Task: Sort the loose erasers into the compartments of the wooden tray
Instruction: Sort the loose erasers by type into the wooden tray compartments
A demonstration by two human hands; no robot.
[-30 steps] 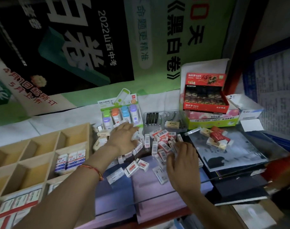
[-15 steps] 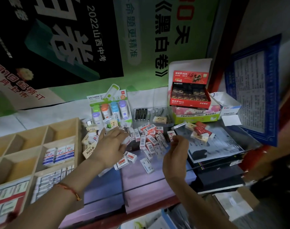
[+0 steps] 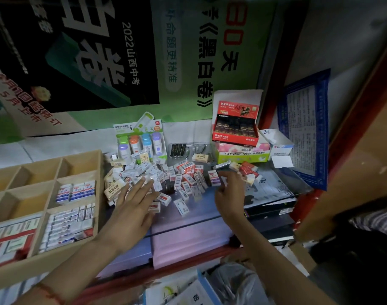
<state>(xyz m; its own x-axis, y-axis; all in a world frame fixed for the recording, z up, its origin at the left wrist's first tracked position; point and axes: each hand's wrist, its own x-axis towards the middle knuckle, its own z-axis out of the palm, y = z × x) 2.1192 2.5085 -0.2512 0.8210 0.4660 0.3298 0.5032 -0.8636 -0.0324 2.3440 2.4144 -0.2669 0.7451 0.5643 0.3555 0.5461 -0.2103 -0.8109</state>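
A wooden tray (image 3: 101,190) with open compartments stands at the left. One compartment holds three blue-and-white erasers (image 3: 76,191), and the one below it holds several erasers (image 3: 67,225) packed in rows. A pile of loose erasers (image 3: 183,177) lies on the glass counter to the tray's right. My left hand (image 3: 133,203) lies flat with fingers spread over the pile's near-left part, gripping nothing. At the pile's right edge, my right hand (image 3: 228,194) pinches a white eraser with a purple label (image 3: 214,178) in its fingertips.
Behind the pile stand a pack of coloured stick erasers (image 3: 139,142), a clear tray of black clips (image 3: 179,149) and a red display box (image 3: 235,128) on a green box (image 3: 243,155). More erasers (image 3: 248,170) lie on printed sheets at the right. Black books (image 3: 269,208) sit under the glass.
My left hand slid from the pile's far side toward its near-left edge. My right hand lifted off the pile, took an eraser in its fingertips and moved right.
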